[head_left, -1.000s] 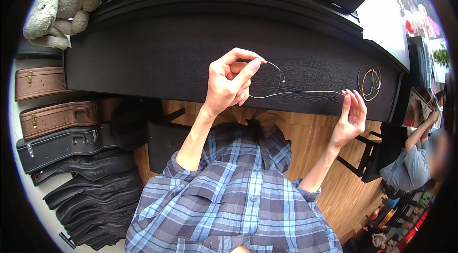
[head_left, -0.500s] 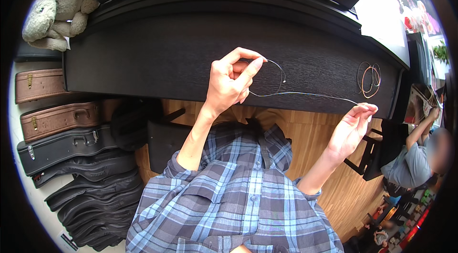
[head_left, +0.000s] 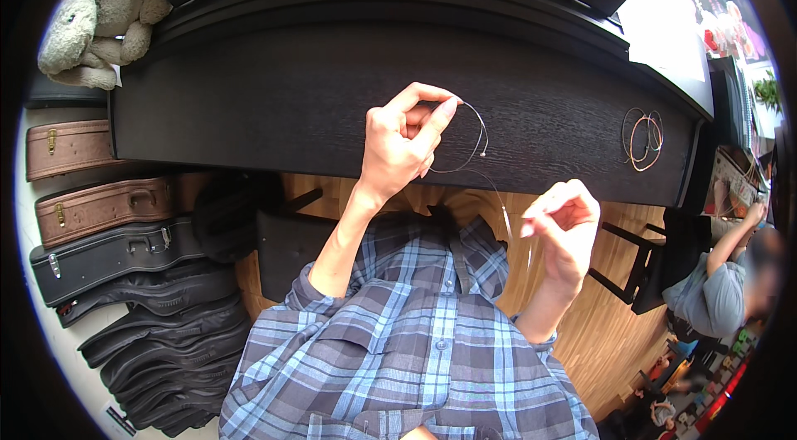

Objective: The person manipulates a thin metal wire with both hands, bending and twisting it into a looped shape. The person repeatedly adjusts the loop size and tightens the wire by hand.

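Note:
Between the thumb and forefinger of my left hand (head_left: 397, 145), a thin silvery guitar string (head_left: 480, 126) is pinched. Its small ball end (head_left: 483, 154) dangles just right of those fingertips. From below the left hand the string arcs rightward, then drops as a faint slack line over the floor. My right hand (head_left: 564, 228) is closed, thumb and fingertips drawn together beside this slack. A bright bit of the string shows under its fingertips; the exact grip is blurred. A coil of copper-coloured and dark strings (head_left: 642, 139) rests on the black piano-like cabinet (head_left: 290, 100), to the right.
Brown instrument cases (head_left: 104, 212), a black case (head_left: 124, 261) and several black soft bags (head_left: 174, 340) line the left side. A plush toy (head_left: 100, 29) sits at far left. A black bench (head_left: 290, 253) stands below the cabinet. At right is another person (head_left: 706, 299).
My right hand has moved left and slightly down, so the string, stretched across before, now sags. The ball end has swung a little left and down. My left hand stays put.

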`<state>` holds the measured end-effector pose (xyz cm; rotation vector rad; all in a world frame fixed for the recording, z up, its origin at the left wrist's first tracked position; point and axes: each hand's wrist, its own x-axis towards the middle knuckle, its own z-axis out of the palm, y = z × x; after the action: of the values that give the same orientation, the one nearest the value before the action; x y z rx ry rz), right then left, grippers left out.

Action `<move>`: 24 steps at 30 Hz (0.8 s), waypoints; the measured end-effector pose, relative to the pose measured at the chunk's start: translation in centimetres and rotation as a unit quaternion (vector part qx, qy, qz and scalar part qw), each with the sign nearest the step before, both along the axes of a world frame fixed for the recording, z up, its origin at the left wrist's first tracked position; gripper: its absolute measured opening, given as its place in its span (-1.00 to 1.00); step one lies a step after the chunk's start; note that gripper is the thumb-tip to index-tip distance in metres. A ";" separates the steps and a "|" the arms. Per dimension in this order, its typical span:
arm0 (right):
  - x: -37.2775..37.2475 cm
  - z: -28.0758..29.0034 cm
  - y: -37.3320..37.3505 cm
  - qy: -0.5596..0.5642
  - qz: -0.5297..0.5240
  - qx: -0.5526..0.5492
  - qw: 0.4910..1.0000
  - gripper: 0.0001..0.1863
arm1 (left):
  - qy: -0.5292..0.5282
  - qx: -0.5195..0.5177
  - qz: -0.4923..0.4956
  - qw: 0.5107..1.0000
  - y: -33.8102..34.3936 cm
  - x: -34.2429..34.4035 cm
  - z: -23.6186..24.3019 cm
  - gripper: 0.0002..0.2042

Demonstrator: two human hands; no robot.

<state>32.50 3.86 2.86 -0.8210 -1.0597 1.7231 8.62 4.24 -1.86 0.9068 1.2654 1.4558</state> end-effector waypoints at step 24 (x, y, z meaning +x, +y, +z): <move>-3.5 -0.8 1.4 -0.208 0.121 0.067 0.968 -0.80 | 0.238 0.046 0.076 0.967 -0.4 -2.1 0.0 -0.87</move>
<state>29.03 5.26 2.07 -1.0265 -1.5978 1.6921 6.47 3.81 -1.86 1.2993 1.6560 1.4747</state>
